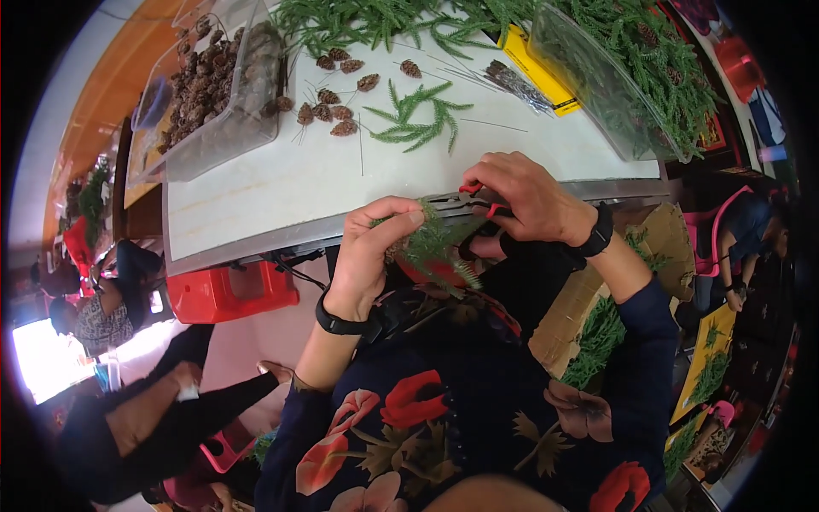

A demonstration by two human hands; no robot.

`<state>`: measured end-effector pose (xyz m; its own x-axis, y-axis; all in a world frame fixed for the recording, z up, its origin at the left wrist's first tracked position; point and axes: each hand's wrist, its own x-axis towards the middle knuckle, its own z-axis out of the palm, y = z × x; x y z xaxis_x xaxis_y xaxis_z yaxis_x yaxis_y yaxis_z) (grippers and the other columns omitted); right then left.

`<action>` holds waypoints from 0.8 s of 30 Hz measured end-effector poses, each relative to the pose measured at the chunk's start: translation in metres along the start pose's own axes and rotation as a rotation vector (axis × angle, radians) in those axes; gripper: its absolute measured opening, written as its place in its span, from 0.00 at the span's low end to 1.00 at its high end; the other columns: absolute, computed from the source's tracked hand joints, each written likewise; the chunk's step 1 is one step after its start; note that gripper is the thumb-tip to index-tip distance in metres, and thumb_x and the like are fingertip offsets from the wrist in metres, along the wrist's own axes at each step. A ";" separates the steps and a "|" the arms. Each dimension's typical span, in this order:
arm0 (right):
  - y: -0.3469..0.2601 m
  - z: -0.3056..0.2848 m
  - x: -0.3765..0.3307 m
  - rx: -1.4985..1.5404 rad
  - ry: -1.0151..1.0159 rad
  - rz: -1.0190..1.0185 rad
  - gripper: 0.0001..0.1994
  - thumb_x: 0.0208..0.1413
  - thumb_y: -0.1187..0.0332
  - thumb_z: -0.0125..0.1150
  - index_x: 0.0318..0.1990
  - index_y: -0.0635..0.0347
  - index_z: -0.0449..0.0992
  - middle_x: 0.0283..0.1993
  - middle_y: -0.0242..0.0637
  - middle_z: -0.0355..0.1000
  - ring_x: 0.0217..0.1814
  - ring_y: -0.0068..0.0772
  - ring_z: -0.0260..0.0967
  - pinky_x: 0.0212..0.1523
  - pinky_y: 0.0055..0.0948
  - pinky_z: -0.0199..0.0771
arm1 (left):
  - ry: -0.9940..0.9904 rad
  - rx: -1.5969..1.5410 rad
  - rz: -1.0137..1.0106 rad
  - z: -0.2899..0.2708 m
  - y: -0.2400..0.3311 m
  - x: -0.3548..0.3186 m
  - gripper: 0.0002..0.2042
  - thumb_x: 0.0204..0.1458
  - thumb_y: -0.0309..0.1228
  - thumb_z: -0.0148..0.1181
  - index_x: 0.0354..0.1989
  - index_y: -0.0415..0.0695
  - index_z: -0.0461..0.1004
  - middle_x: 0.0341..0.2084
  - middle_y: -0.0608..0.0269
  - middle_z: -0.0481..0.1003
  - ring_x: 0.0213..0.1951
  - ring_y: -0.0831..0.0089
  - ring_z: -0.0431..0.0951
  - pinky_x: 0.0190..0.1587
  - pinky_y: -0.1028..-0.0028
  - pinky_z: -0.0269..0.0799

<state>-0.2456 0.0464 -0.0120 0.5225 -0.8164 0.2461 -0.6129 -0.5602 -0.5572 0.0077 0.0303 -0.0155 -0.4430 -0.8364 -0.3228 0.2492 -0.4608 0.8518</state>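
The left hand [368, 256] pinches a green twig [433, 241] at the table [256, 183] edge. The right hand [525, 200] grips red pliers [478, 200] just above it. The twig lies between both hands, pointing sideways.

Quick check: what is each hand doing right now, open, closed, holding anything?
Left hand: closed on a green sprig near the table edge.
Right hand: closed on red-handled pliers, working at the same sprig.
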 end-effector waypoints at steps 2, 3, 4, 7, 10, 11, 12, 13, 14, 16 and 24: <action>0.000 0.002 0.003 0.000 0.007 -0.028 0.17 0.42 0.73 0.62 0.43 0.58 0.69 0.37 0.39 0.68 0.41 0.48 0.67 0.39 0.39 0.66 | -0.013 -0.034 -0.023 -0.001 0.000 -0.001 0.04 0.51 0.21 0.59 0.33 0.38 0.79 0.27 0.70 0.78 0.27 0.86 0.71 0.31 0.83 0.65; 0.000 0.002 0.006 -0.003 0.017 -0.053 0.18 0.40 0.73 0.62 0.43 0.58 0.70 0.37 0.39 0.68 0.41 0.47 0.66 0.38 0.39 0.66 | -0.039 -0.037 -0.061 -0.004 0.001 0.001 0.03 0.51 0.21 0.60 0.32 0.38 0.79 0.26 0.70 0.78 0.26 0.86 0.71 0.31 0.84 0.64; 0.000 0.002 0.008 -0.006 0.028 -0.078 0.18 0.39 0.74 0.62 0.42 0.58 0.70 0.36 0.39 0.67 0.41 0.47 0.66 0.38 0.39 0.66 | -0.066 -0.041 -0.097 -0.006 0.002 0.002 0.03 0.51 0.22 0.60 0.32 0.39 0.79 0.26 0.71 0.78 0.26 0.87 0.70 0.30 0.84 0.63; 0.002 0.001 0.012 -0.046 0.028 -0.107 0.19 0.36 0.74 0.62 0.42 0.58 0.70 0.36 0.40 0.67 0.40 0.48 0.66 0.37 0.39 0.66 | -0.126 -0.060 -0.188 -0.014 -0.001 0.005 0.02 0.50 0.22 0.60 0.31 0.39 0.78 0.26 0.71 0.77 0.25 0.87 0.70 0.29 0.84 0.62; 0.001 -0.003 0.022 -0.094 0.011 -0.174 0.20 0.33 0.74 0.62 0.40 0.58 0.70 0.35 0.40 0.66 0.39 0.48 0.65 0.36 0.39 0.66 | -0.154 -0.077 -0.250 -0.027 -0.002 0.004 0.02 0.49 0.22 0.61 0.31 0.40 0.78 0.26 0.71 0.77 0.25 0.87 0.70 0.28 0.84 0.62; -0.001 -0.004 0.021 -0.138 -0.005 -0.167 0.20 0.31 0.74 0.62 0.39 0.59 0.70 0.34 0.40 0.66 0.38 0.49 0.65 0.36 0.39 0.65 | -0.226 -0.087 -0.283 -0.029 -0.007 0.006 0.04 0.49 0.23 0.61 0.33 0.40 0.78 0.28 0.70 0.78 0.27 0.85 0.73 0.30 0.83 0.64; -0.001 -0.004 0.021 -0.154 -0.008 -0.157 0.20 0.29 0.75 0.62 0.37 0.59 0.70 0.32 0.40 0.65 0.36 0.49 0.65 0.35 0.39 0.65 | -0.291 -0.097 -0.316 -0.030 -0.010 0.007 0.06 0.49 0.24 0.60 0.35 0.40 0.78 0.29 0.69 0.78 0.30 0.83 0.75 0.31 0.83 0.67; -0.002 -0.004 0.020 -0.173 -0.008 -0.145 0.20 0.28 0.75 0.61 0.36 0.59 0.71 0.30 0.41 0.64 0.34 0.50 0.65 0.34 0.40 0.65 | -0.262 -0.090 -0.284 -0.027 -0.008 0.007 0.06 0.49 0.24 0.60 0.35 0.40 0.78 0.29 0.69 0.78 0.30 0.83 0.75 0.31 0.83 0.67; -0.003 -0.004 0.019 -0.171 0.017 -0.142 0.18 0.28 0.75 0.61 0.35 0.59 0.71 0.29 0.41 0.65 0.33 0.50 0.65 0.33 0.40 0.65 | -0.251 -0.115 -0.263 -0.023 -0.006 0.006 0.06 0.49 0.23 0.61 0.36 0.39 0.79 0.29 0.69 0.78 0.30 0.83 0.75 0.33 0.83 0.69; -0.007 -0.004 0.017 -0.161 0.045 -0.167 0.17 0.29 0.75 0.61 0.34 0.58 0.71 0.29 0.41 0.65 0.31 0.50 0.65 0.31 0.39 0.65 | -0.221 -0.132 -0.222 -0.016 -0.006 0.005 0.06 0.49 0.22 0.61 0.36 0.38 0.79 0.29 0.68 0.79 0.31 0.82 0.76 0.35 0.82 0.70; -0.034 -0.004 0.024 -0.001 -0.060 0.205 0.09 0.43 0.75 0.62 0.33 0.64 0.69 0.26 0.49 0.66 0.30 0.56 0.66 0.28 0.41 0.64 | 0.053 0.198 0.217 -0.010 -0.017 0.005 0.06 0.50 0.22 0.63 0.36 0.35 0.79 0.26 0.67 0.79 0.32 0.84 0.75 0.35 0.79 0.71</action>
<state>-0.2144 0.0451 0.0167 0.4210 -0.9035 0.0804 -0.7106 -0.3837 -0.5898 0.0100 0.0307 -0.0361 -0.3508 -0.9257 -0.1412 0.1579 -0.2071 0.9655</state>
